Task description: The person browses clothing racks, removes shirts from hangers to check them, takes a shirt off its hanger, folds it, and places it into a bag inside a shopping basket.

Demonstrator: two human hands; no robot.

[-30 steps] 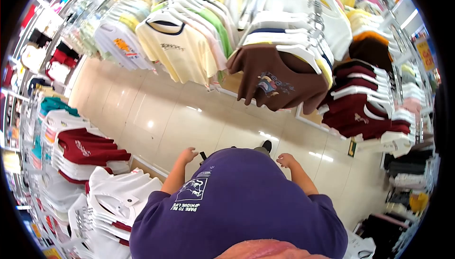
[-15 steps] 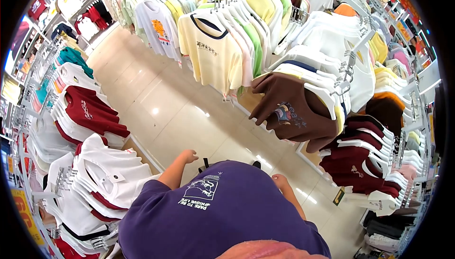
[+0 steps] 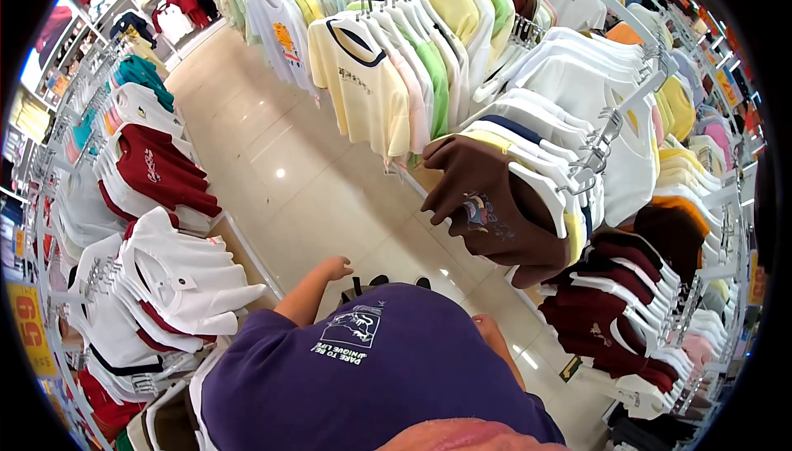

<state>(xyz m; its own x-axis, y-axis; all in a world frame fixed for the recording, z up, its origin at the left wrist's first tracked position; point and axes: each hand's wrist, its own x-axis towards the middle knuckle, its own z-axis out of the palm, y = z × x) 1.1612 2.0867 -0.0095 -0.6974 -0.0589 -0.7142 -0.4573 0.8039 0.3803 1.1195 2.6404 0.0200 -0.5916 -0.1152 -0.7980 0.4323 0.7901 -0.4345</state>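
Note:
My left hand [image 3: 335, 268] hangs low in front of my purple printed T-shirt [image 3: 346, 381], over the tiled floor. Its fingers look loosely curled and I see nothing in them. On the other side, my right hand [image 3: 483, 321] shows only in part past the shirt's edge, its fingers mostly hidden. Neither hand touches a garment. Nearest to the left hand are white T-shirts [image 3: 186, 274] on a rack. A brown T-shirt [image 3: 495, 204] on a white hanger faces out to the right, with dark red T-shirts [image 3: 584, 319] beyond my right hand.
A shiny tiled aisle [image 3: 272, 162] runs ahead between clothing racks. A cream T-shirt [image 3: 363, 88] with a navy collar fronts the rack ahead. A yellow price sign [image 3: 29, 327] stands at far left. A green arrow marker [image 3: 570, 368] is on the floor at right.
The view has shifted slightly forward along the aisle; the brown and dark red T-shirts now appear nearer and further left. My shoes show more. Both hands stay low and apart from the clothes.

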